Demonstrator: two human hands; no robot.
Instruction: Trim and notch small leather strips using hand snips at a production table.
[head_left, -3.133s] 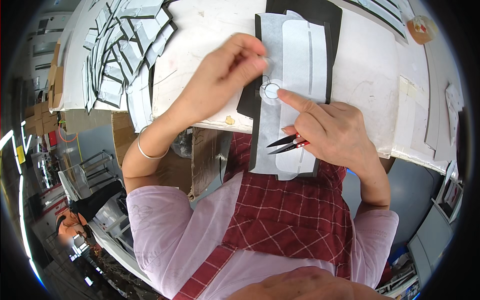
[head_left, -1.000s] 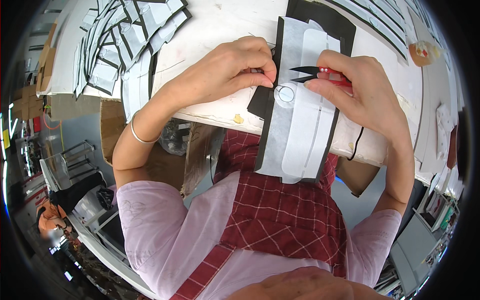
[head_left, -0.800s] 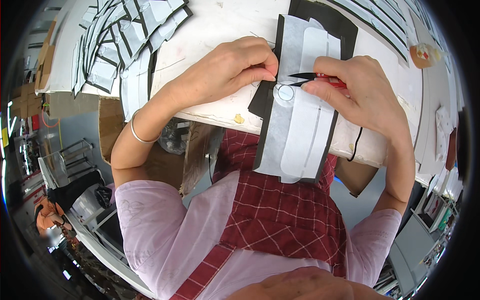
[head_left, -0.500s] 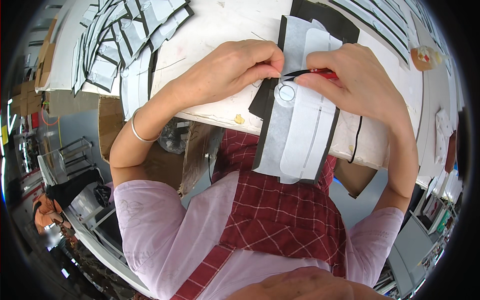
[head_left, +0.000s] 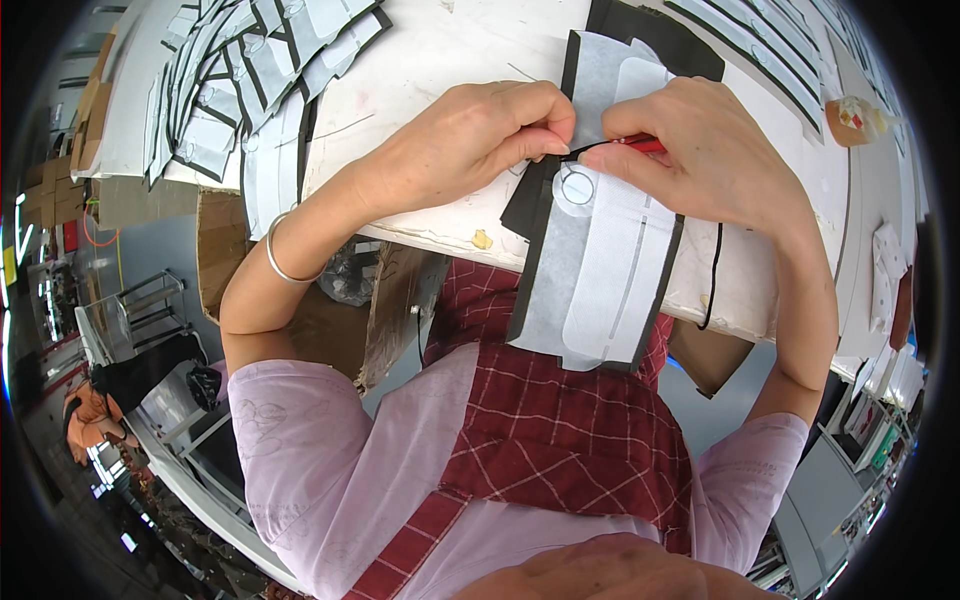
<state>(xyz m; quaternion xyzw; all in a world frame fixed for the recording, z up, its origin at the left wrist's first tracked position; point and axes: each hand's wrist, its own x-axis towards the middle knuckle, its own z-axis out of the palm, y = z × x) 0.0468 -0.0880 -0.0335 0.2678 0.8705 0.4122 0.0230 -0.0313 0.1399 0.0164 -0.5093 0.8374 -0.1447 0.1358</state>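
Note:
A long panel (head_left: 545,290) of pale grey-white backing with black edges lies over the table's front edge, its near end over my lap. A round outlined patch (head_left: 577,188) shows on it, just below my hands. My right hand (head_left: 690,150) is closed around small red-handled scissors (head_left: 645,145), mostly hidden by the fingers, with dark blades pointing left. My left hand (head_left: 500,135) pinches at the panel's left edge, close to the blade tips. What its fingertips hold is too small to make out. Black pieces (head_left: 690,45) lie beneath the panel.
A heap of similar panels (head_left: 250,80) covers the table's far left. More panels (head_left: 760,50) lie in rows at the far right, near a small amber container (head_left: 850,120). A black cord (head_left: 715,275) hangs over the front edge. Cardboard boxes (head_left: 225,260) stand below the table.
Both hands and the panel have shifted very slightly. The scissor blades, seen apart at the panel's edge before, now look closer together and are more hidden by my fingers.

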